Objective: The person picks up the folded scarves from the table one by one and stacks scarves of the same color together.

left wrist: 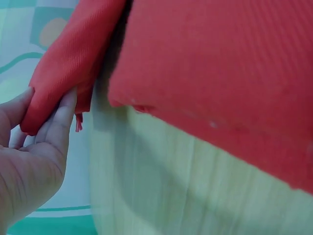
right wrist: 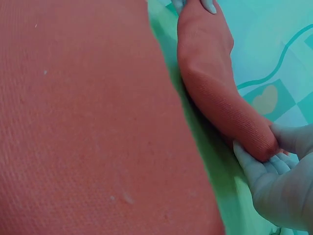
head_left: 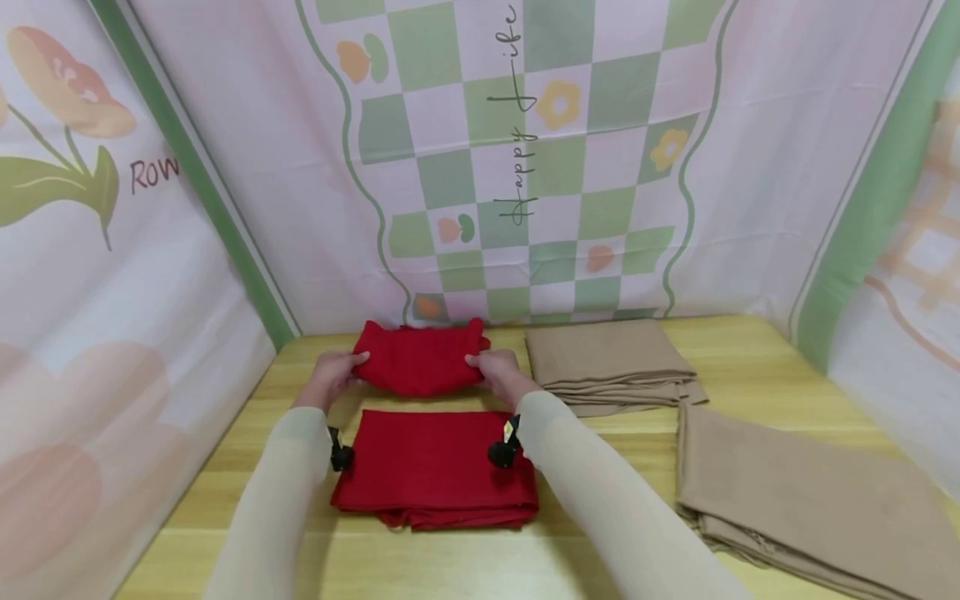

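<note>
Both hands hold a folded red cloth (head_left: 420, 358) by its two ends near the back of the table. The left hand (head_left: 334, 375) pinches its left end, thumb on top and fingers beneath, as the left wrist view shows with the ribbed cloth (left wrist: 73, 63) and a short fringe. At the other end the right hand (head_left: 504, 372) grips it between thumb and fingers; the right wrist view has this end of the cloth (right wrist: 244, 127) sagging between the hands. A second folded red cloth (head_left: 435, 462) lies flat on the table in front, under the wrists, untouched by the fingers.
Two folded beige cloths lie on the right: one at the back (head_left: 607, 354), a larger one nearer (head_left: 795, 492). Printed fabric curtains (head_left: 315, 167) wall the wooden table (head_left: 217, 508) at the back and sides. Small black devices (head_left: 504, 452) sit at both wrists.
</note>
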Motion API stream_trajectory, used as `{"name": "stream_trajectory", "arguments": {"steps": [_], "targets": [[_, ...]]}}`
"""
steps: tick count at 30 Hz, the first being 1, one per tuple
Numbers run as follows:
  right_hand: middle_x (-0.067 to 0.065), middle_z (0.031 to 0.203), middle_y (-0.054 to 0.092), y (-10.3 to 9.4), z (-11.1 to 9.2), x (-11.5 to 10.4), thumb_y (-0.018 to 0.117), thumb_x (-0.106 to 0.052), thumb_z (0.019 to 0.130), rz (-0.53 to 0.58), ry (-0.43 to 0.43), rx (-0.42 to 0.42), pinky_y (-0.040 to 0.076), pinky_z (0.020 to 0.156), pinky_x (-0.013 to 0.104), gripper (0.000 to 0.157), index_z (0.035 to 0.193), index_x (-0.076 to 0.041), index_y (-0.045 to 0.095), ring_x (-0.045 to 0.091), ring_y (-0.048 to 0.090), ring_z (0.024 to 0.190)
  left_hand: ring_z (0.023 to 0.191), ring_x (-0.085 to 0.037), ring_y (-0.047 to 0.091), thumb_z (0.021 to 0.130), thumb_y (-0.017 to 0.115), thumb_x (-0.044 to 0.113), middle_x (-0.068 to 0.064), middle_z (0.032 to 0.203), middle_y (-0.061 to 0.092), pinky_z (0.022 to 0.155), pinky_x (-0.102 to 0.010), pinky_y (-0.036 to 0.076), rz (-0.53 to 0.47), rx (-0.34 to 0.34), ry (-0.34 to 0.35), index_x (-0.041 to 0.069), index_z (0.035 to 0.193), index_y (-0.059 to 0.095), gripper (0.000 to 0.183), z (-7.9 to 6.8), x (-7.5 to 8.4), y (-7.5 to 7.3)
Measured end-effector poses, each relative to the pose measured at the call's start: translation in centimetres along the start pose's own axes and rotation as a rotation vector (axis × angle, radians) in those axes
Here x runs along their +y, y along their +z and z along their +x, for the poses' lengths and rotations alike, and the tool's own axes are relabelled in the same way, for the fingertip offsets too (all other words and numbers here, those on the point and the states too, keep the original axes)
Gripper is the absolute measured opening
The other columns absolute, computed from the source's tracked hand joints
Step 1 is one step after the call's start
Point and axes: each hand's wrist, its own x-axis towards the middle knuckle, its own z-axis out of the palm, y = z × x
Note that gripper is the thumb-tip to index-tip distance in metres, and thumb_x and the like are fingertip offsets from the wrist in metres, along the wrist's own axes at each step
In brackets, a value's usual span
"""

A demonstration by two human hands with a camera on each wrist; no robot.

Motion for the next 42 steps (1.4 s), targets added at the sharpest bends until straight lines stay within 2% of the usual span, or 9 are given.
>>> {"name": "stream_trajectory", "arguments": {"steps": [8, 12, 15, 19, 22, 26, 33, 38, 42], "targets": [[0.019, 0.127, 0.059, 0.3, 0.0, -0.9, 0.063, -0.005, 0.094, 0.039, 0.03, -0.004, 0.052, 0.088, 0.035, 0.041, 0.132, 0.008, 0.053, 0.024, 0.062, 0.104, 0.058, -0.009, 0.06, 0.095, 0.063, 0.012, 0.001, 0.075, 0.06, 0.064, -0.027, 0.055, -0.097, -0.015, 0.004, -0.007, 0.119, 0.055, 0.031, -0.4, 1.1, -0.3], [0.018, 0.126, 0.06, 0.2, -0.1, -1.5, 0.065, -0.004, 0.092, 0.037, 0.028, 0.004, 0.055, 0.07, 0.027, 0.043, 0.132, 0.006, 0.054, 0.017, 0.063, 0.085, 0.06, -0.009, 0.062, 0.096, 0.062, 0.009, 0.001, 0.073, 0.061, 0.062, -0.024, 0.055, -0.15, -0.032, 0.014, -0.005, 0.11, 0.056, 0.022, -0.5, 1.5, -0.5], [0.013, 0.111, 0.065, 0.1, -0.2, -1.9, 0.067, -0.004, 0.09, 0.034, 0.033, 0.007, 0.051, 0.057, 0.022, 0.039, 0.126, 0.006, 0.058, 0.011, 0.061, 0.07, 0.061, -0.008, 0.063, 0.096, 0.06, 0.007, 0.001, 0.071, 0.062, 0.061, -0.024, 0.055, -0.178, -0.049, 0.018, -0.005, 0.107, 0.055, 0.017, -0.7, 1.7, -0.6], [0.004, 0.083, 0.064, -0.2, -0.5, -2.5, 0.069, -0.003, 0.089, 0.045, 0.046, -0.003, 0.049, 0.053, 0.021, 0.023, 0.11, 0.004, 0.063, 0.009, 0.058, 0.059, 0.063, -0.008, 0.064, 0.097, 0.059, 0.006, 0.001, 0.071, 0.064, 0.063, -0.024, 0.055, -0.192, -0.07, 0.025, -0.009, 0.121, 0.053, 0.029, -1.1, 2.0, -0.5], [0.001, 0.075, 0.062, -0.3, -0.8, -2.9, 0.068, -0.005, 0.089, 0.035, 0.054, -0.02, 0.049, 0.053, 0.022, 0.014, 0.101, 0.001, 0.062, 0.009, 0.057, 0.057, 0.064, -0.008, 0.065, 0.097, 0.059, 0.007, 0.001, 0.071, 0.065, 0.064, -0.024, 0.056, -0.194, -0.079, 0.028, -0.012, 0.134, 0.045, 0.044, -1.3, 2.3, -0.4], [0.002, 0.077, 0.062, -0.5, -1.2, -3.4, 0.066, -0.006, 0.091, 0.044, 0.067, -0.046, 0.05, 0.055, 0.022, 0.019, 0.108, 0.002, 0.062, 0.009, 0.058, 0.058, 0.064, -0.008, 0.065, 0.097, 0.058, 0.007, 0.002, 0.071, 0.065, 0.064, -0.024, 0.056, -0.196, -0.086, 0.037, -0.01, 0.131, 0.049, 0.039, -1.5, 2.5, -0.4], [0.011, 0.104, 0.064, -0.7, -1.7, -4.0, 0.061, -0.002, 0.094, 0.102, 0.052, -0.094, 0.055, 0.082, 0.032, 0.035, 0.127, 0.009, 0.055, 0.012, 0.063, 0.076, 0.067, -0.009, 0.065, 0.099, 0.057, 0.008, 0.001, 0.074, 0.066, 0.066, -0.024, 0.056, -0.17, -0.106, 0.049, -0.012, 0.135, 0.044, 0.044, -2.1, 3.0, -0.4], [0.012, 0.109, 0.061, -0.9, -2.2, -4.4, 0.058, -0.001, 0.096, 0.102, 0.016, -0.135, 0.055, 0.077, 0.029, 0.037, 0.13, 0.01, 0.051, 0.012, 0.063, 0.079, 0.069, -0.009, 0.065, 0.099, 0.057, 0.01, 0.001, 0.077, 0.065, 0.069, -0.024, 0.056, -0.16, -0.115, 0.056, -0.014, 0.135, 0.044, 0.045, -2.8, 3.3, -0.6], [0.014, 0.116, 0.06, -1.1, -2.7, -4.6, 0.057, -0.001, 0.096, 0.111, 0.001, -0.16, 0.055, 0.078, 0.029, 0.04, 0.134, 0.009, 0.049, 0.012, 0.063, 0.082, 0.07, -0.009, 0.066, 0.099, 0.057, 0.009, 0.0, 0.077, 0.066, 0.069, -0.025, 0.056, -0.195, -0.136, 0.065, -0.009, 0.123, 0.052, 0.03, -3.3, 3.5, -0.6]]}}
